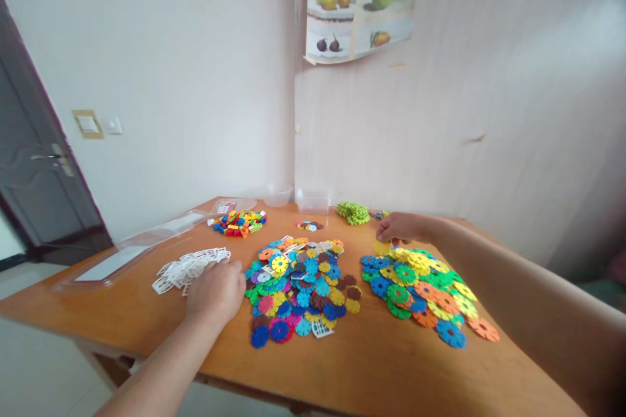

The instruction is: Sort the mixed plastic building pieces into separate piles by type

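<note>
Piece (382, 248), yellow, pinched in right hand (400, 228) at far side of right disc pile (426, 291); left hand (216, 288) at right edge of white pieces (188, 269) (cannot tell grip).

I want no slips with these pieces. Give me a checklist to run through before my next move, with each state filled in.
1. Right hand has a yellow piece at its fingertips: ok.
2. Left hand free of pieces: cannot tell, its fingertips are hidden.
3. White lattice pieces all in one pile: not ok, one lies at the near edge of the mixed pile.
4. Pile of larger discs apart from the mixed pile: ok.
5. Small block pile apart from the white pile: ok.
</note>
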A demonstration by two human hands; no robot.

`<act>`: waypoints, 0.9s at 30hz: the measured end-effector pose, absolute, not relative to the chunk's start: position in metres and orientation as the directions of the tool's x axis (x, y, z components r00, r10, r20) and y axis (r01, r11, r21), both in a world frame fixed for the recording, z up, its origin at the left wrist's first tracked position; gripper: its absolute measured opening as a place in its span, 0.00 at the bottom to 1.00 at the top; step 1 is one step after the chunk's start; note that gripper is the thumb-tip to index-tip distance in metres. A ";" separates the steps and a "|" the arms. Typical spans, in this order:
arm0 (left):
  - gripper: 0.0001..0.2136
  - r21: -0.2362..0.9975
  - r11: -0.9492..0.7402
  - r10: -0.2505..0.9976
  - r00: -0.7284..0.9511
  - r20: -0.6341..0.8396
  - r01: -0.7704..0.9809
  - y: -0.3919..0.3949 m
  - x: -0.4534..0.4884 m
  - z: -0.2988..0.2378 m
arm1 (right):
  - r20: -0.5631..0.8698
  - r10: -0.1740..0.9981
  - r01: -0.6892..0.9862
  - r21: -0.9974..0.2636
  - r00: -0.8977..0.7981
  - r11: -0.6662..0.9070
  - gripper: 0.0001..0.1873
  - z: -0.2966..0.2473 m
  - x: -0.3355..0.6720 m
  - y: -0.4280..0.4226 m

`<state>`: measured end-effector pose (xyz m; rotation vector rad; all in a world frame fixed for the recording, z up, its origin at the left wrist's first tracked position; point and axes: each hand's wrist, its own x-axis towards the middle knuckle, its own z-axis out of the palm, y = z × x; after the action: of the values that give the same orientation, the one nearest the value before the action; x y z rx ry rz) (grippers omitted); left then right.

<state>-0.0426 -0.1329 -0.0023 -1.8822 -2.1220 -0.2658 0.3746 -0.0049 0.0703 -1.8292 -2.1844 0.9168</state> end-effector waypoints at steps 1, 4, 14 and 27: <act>0.13 -0.061 0.126 0.936 -0.098 0.338 0.990 -0.133 -0.043 -0.002 | -0.278 0.928 0.842 -0.536 -0.248 0.065 0.06 0.070 0.383 -0.010; 0.14 -0.082 0.121 0.936 -0.086 0.341 0.989 -0.132 -0.043 -0.001 | -0.300 0.921 0.842 -0.537 -0.247 0.051 0.07 0.071 0.401 -0.021; 0.14 -0.105 0.120 0.935 -0.078 0.345 0.987 -0.132 -0.043 0.000 | -0.297 0.929 0.872 -0.487 -0.221 0.052 0.10 0.070 0.408 -0.034; 0.16 -0.105 0.123 0.931 -0.078 0.356 0.987 -0.132 -0.044 -0.001 | -0.254 0.938 0.942 -0.299 -0.235 0.155 0.07 0.073 0.386 -0.035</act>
<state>-0.0440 -0.1316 -0.0008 -1.8674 -2.0725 -0.2314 0.3862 -0.0345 0.0726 -1.9479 -2.3941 0.6306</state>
